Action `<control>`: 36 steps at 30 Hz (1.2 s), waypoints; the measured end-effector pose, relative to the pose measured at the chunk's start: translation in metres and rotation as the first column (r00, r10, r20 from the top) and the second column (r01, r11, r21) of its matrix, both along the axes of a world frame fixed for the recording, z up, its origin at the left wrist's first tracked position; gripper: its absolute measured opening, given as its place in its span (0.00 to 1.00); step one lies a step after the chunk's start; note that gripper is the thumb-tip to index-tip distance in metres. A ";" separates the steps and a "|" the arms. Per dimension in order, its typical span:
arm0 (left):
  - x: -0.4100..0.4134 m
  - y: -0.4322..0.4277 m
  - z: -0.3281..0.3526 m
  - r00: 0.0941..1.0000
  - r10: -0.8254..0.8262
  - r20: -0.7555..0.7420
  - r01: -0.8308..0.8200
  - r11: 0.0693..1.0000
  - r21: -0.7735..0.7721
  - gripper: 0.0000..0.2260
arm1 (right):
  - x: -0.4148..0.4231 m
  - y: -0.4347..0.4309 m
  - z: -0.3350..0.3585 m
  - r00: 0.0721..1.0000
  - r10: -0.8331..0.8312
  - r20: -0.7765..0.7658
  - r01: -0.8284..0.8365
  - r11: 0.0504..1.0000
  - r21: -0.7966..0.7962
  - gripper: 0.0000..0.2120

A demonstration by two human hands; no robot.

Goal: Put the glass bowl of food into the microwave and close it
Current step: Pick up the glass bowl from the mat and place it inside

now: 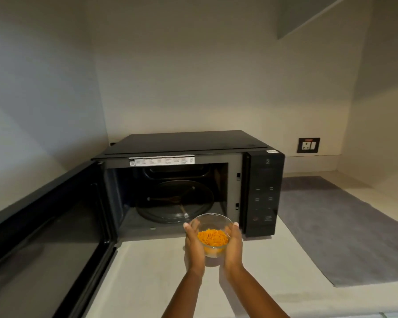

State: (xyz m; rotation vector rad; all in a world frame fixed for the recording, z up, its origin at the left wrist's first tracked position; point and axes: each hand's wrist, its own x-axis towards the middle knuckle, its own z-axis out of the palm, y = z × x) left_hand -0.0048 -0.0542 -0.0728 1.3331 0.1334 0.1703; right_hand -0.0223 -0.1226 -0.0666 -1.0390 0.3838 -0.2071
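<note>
While the microwave [189, 180] is standing with its door [44, 228] swung fully open to the left, the glass bowl [213, 234] of orange food [213, 237] is being held in front of the cavity, just outside its lower right edge and above the pale counter [152, 271]. It is being cupped from both sides: the left hand [193, 244] is being pressed against its left wall and the right hand [233, 245] against its right wall, fingers curled round the glass in a firm grip. Nothing is yet being set on the turntable [174, 200], which is lying bare inside. The task is therefore being judged as barely under way: the bowl is still to be carried inside and put down, and the door is still to be shut. Much is being lost in the dim cavity; its back wall is hardly being made out, and the markings on the control panel [264, 198] are too faint to read. Whether the bowl's base is being supported from beneath cannot be told, though it probably is.
</note>
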 end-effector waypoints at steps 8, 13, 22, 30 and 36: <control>0.065 0.048 0.037 0.982 0.141 0.123 -0.136 0.990 -0.047 0.26 | 0.067 0.043 0.036 0.995 0.025 0.094 -0.010 0.987 -0.158 0.24; 0.113 0.061 0.036 0.978 0.154 0.145 -0.150 0.988 -0.037 0.27 | 0.118 0.055 0.036 0.986 0.088 0.141 -0.065 0.985 -0.157 0.24; 0.193 0.074 0.027 0.980 0.172 0.102 -0.166 0.984 -0.069 0.28 | 0.201 0.065 0.028 0.992 0.098 0.081 -0.087 0.987 -0.133 0.27; 0.227 0.078 0.018 0.986 0.136 0.095 -0.122 0.982 -0.145 0.29 | 0.236 0.074 0.018 0.987 0.133 0.088 -0.134 0.991 0.002 0.28; 0.242 0.079 0.018 0.992 0.097 0.082 -0.078 0.974 -0.213 0.30 | 0.253 0.081 0.018 0.986 0.130 0.103 -0.138 0.988 0.070 0.28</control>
